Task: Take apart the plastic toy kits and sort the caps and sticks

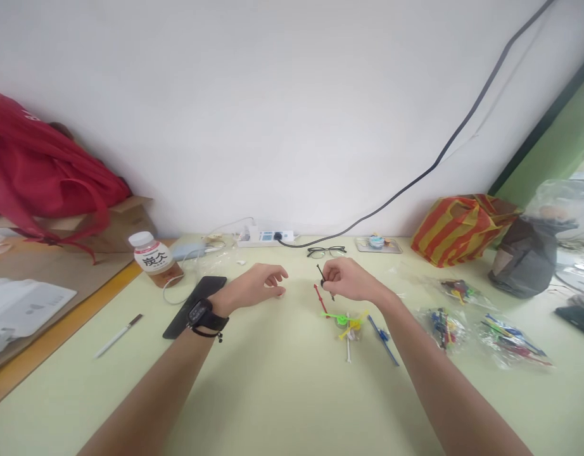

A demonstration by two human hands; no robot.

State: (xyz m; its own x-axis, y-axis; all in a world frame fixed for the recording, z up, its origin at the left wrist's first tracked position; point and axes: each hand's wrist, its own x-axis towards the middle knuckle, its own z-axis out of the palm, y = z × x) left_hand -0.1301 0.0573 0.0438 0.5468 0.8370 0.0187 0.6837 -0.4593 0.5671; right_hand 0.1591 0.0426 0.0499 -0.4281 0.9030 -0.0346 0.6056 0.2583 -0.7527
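Note:
My right hand (346,279) pinches a thin black plastic stick piece (320,272) with a rounded part near its middle, partly hidden by my fingers. Just below it lies a red plastic stick piece (321,300) on the table. Nearer to me, a green piece (340,318), a yellow piece (355,325), and a white piece (348,345) lie overlapping, with a blue piece (383,339) to their right. My left hand (261,284) hovers over the table, fingers loosely curled and thumb apart from them. A tiny reddish spot shows at its thumb tip; I cannot make it out.
A phone (195,306), a pen (118,335) and a drink bottle (155,258) are at left. Behind my hands are glasses (326,252) and a power strip (266,238). Several bagged plastic pieces (514,339) lie at right, before a striped bag (458,229).

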